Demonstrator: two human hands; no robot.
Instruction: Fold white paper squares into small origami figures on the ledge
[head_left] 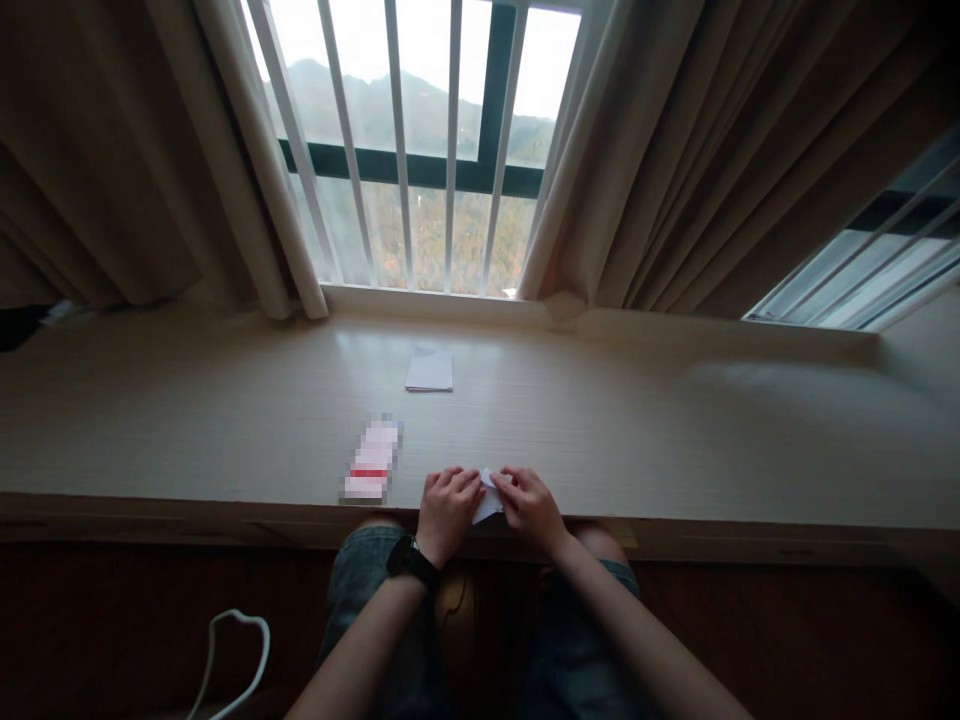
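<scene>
A small piece of folded white paper (487, 502) is held between my two hands at the front edge of the long pale desk (637, 430). My left hand (450, 512), with a black watch on its wrist, is closed on the paper's left side. On its right side, the fingers of my right hand (527, 503) pinch the paper. My fingers cover much of the sheet, so its full folded shape is hidden. Farther back lies a small stack of white paper (430, 370), apart from both hands.
Left of my hands, a blurred-out pink and white item with a red band (371, 460) lies on the desk. A barred window (424, 230) and beige curtains (660, 160) stand behind. A white cable (262, 640) loops at lower left. My knees are under the desk edge.
</scene>
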